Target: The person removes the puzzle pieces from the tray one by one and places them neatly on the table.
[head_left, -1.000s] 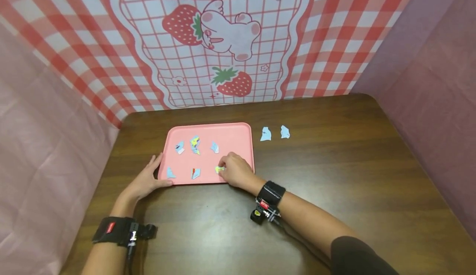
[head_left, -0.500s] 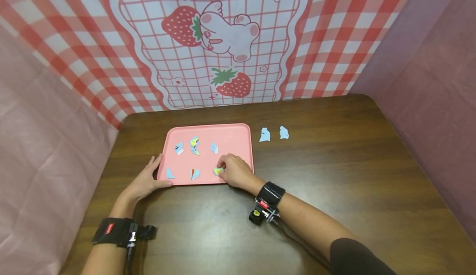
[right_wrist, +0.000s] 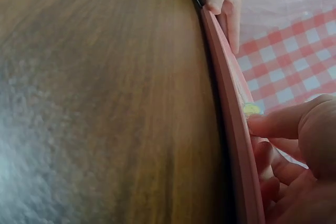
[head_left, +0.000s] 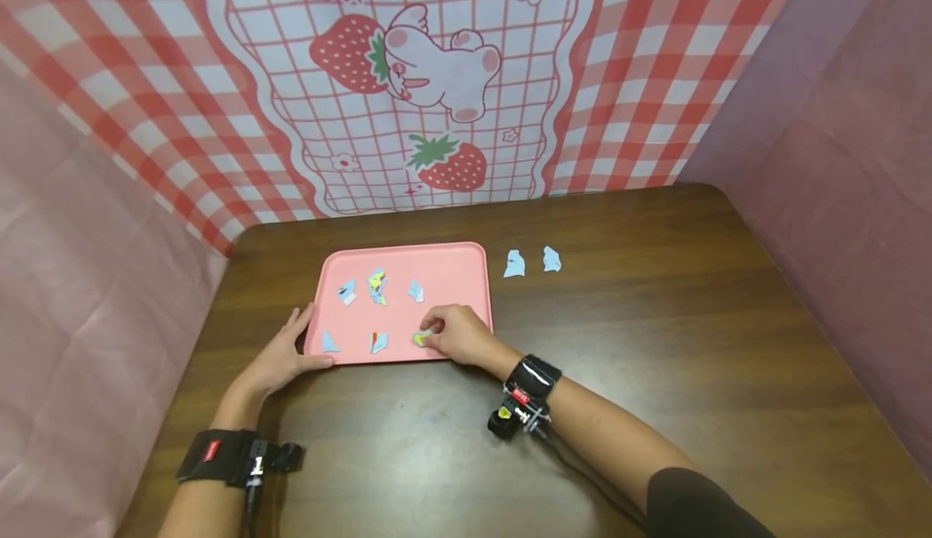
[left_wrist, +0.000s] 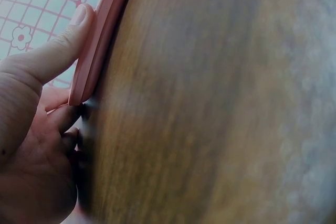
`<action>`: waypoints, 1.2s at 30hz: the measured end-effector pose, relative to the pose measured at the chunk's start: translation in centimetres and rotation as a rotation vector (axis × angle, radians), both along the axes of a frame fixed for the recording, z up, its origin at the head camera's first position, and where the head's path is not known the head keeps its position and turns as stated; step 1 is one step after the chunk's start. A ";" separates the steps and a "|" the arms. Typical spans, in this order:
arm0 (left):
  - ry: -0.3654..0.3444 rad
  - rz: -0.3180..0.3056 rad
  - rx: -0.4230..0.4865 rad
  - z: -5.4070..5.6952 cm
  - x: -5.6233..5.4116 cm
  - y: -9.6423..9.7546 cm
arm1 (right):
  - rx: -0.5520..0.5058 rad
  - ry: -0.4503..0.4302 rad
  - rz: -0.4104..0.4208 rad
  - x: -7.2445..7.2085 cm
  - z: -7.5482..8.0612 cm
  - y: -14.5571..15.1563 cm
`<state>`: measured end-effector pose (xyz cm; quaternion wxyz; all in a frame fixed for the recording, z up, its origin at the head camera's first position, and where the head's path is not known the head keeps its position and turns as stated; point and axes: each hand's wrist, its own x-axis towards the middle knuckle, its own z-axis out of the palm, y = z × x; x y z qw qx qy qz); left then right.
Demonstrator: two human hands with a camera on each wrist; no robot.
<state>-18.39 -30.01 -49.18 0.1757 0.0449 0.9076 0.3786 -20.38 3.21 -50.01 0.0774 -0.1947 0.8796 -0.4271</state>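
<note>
Near the front right of a pink tray, my right hand pinches a small irregular piece of printed paper, yellow and light blue, between thumb and fingertips. The right wrist view shows the yellow patch at the thumb tip, low over the tray. My left hand spans the tray's near left corner. Its thumb lies against the front rim and its fingers stretch along the left side. Other scraps lie apart on the tray: one with red, a larger yellow-purple one, and several light-blue ones.
Two light-blue paper pieces, one nearer and one farther right, lie on the brown wooden table right of the tray. A checked strawberry cloth hangs along the back edge. Pink curtains close both sides.
My right hand and the pinched piece have shifted slightly left over the tray. The head view has also drifted a little. My left hand keeps its place at the corner.
</note>
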 end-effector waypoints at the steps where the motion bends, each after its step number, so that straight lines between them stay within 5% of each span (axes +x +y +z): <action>1: 0.000 0.001 0.000 0.0 0.0 0.0 | -0.011 -0.001 0.000 0.0 0.0 0.0; 36: 0.004 0.007 0.006 0.0 0.1 -0.1 | -0.242 -0.115 -0.037 -0.6 0.1 1.3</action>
